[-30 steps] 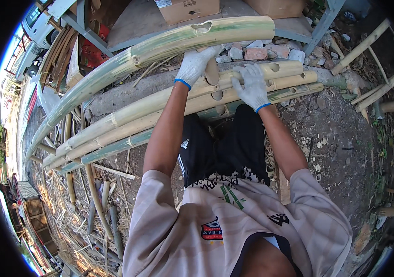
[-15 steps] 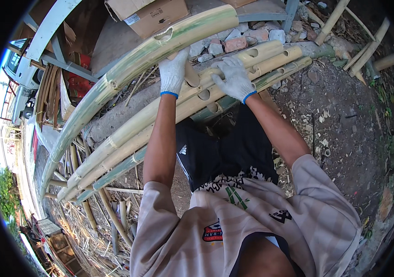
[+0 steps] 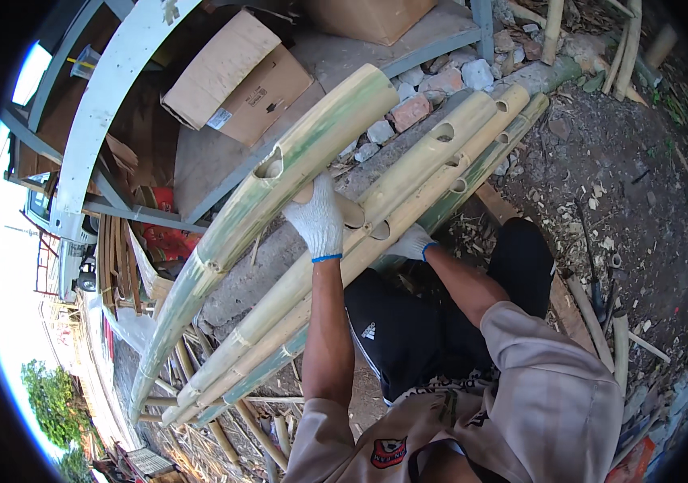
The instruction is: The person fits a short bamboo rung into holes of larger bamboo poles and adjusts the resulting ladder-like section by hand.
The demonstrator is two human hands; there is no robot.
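A thick green-and-cream bamboo pole [image 3: 320, 129] with a hole cut in its side lies farthest from me. Between it and the neighbouring pale bamboo pole [image 3: 428, 153] runs a short bamboo crosspiece [image 3: 351, 212]. My left hand [image 3: 316, 219], in a white knitted glove with a blue cuff, is closed round this crosspiece. Nearer to me lie another pale pole [image 3: 432, 181] and a greener pole [image 3: 485, 165], both with round holes. My right hand [image 3: 413, 243], gloved alike, reaches in beneath the near poles. Its fingers are hidden behind the bamboo.
Beyond the poles stand a grey-framed bench [image 3: 408, 60] and a cardboard box [image 3: 267, 92]. Broken bricks and stones [image 3: 410, 113] lie along its foot. Wood chips [image 3: 593, 201] litter the soil at right, and cut bamboo pieces [image 3: 593, 322] lie beside my leg.
My right hand has left the top of the pale poles and moved down underneath the near ones. The left hand remains at the crosspiece. My view has shifted and turned.
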